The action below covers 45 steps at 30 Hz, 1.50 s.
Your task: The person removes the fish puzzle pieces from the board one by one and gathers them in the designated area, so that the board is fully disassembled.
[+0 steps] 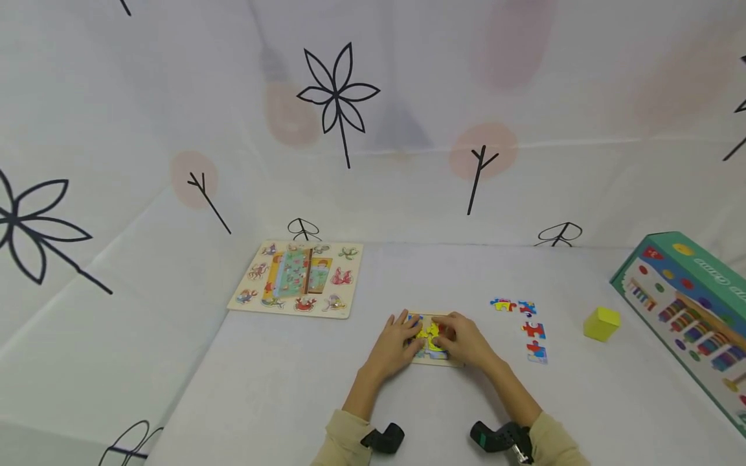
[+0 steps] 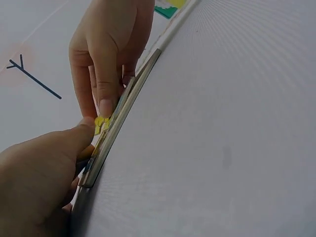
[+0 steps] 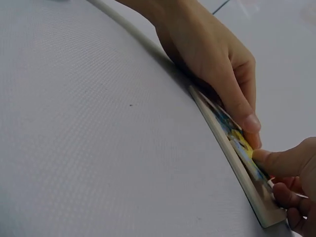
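A small wooden puzzle tray [image 1: 437, 364] lies on the table in front of me, partly filled with colourful jigsaw pieces. My right hand [image 1: 466, 341] pinches a yellow puzzle piece [image 1: 433, 330] over the tray between thumb and fingers. On the tray's left side rests my left hand [image 1: 392, 349], its fingers fairly straight and the thumb reaching to the yellow part. In the left wrist view, the yellow piece [image 2: 99, 125] shows at both hands' fingertips. The right wrist view has the tray's edge [image 3: 229, 158] low and side-on, with the hands covering part of the picture.
Several loose jigsaw pieces [image 1: 533, 330] lie to the right of the tray. Farther right stand a yellow block [image 1: 602, 323] and a large green toy box [image 1: 688, 310]. A wooden board with sea-creature pictures [image 1: 291, 310] lies at the back left, before a patterned cloth backdrop [image 1: 402, 194].
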{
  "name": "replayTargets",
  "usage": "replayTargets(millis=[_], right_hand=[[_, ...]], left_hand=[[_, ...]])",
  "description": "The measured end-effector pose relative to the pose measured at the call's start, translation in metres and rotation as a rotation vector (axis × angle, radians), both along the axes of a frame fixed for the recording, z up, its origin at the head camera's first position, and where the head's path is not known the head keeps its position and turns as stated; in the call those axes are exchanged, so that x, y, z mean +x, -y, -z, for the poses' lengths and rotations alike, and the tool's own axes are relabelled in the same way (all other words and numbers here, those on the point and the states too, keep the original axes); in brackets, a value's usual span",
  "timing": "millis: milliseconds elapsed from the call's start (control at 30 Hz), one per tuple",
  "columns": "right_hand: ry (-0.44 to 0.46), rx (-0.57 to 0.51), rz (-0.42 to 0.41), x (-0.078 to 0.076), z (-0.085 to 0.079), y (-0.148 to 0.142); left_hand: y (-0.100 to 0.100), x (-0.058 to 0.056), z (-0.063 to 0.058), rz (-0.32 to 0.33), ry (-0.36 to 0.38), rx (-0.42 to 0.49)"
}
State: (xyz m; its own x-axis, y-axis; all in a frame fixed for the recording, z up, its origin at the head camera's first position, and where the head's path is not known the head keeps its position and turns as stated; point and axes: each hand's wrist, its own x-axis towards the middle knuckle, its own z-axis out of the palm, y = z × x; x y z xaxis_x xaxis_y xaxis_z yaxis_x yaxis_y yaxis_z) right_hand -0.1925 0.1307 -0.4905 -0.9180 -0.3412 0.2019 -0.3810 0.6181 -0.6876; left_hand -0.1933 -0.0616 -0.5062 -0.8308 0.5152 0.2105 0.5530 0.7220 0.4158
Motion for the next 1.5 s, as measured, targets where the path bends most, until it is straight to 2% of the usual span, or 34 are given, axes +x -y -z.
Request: replayTargets(millis=[233,500,633,867,1133,1267,1367,1500], right_hand=[[-0.012,-0.047,0.069,0.001,0.002,0.003],[-0.023,-0.081,0.084,0.001,0.006,0.004],[-0.022,-0.118,0.08,-0.001,0.008,0.001],[-0.053,-0.223,0.022,0.0,0.008,-0.003],[-0.076,-0.042,0.008,0.002,0.008,0.0],[-0.085,-0.036,0.016,0.002,0.007,0.0],[-0.128,-0.097,0.043,0.003,0.012,0.002],[-0.239,-0.149,0.058,0.005,0.019,0.004]], left_hand=[[-0.004,0.003,-0.003,-0.049,-0.002,0.002],[-0.011,0.003,0.003,-0.109,-0.067,0.038],[-0.014,0.004,0.001,-0.129,-0.042,0.065],[-0.014,0.004,0.001,-0.138,-0.007,0.11],[-0.014,0.006,-0.002,-0.144,0.006,0.123],[-0.015,0.007,-0.004,-0.149,0.002,0.12],[-0.014,0.007,-0.004,-0.152,0.009,0.127],[-0.014,0.006,-0.004,-0.15,0.014,0.135]])
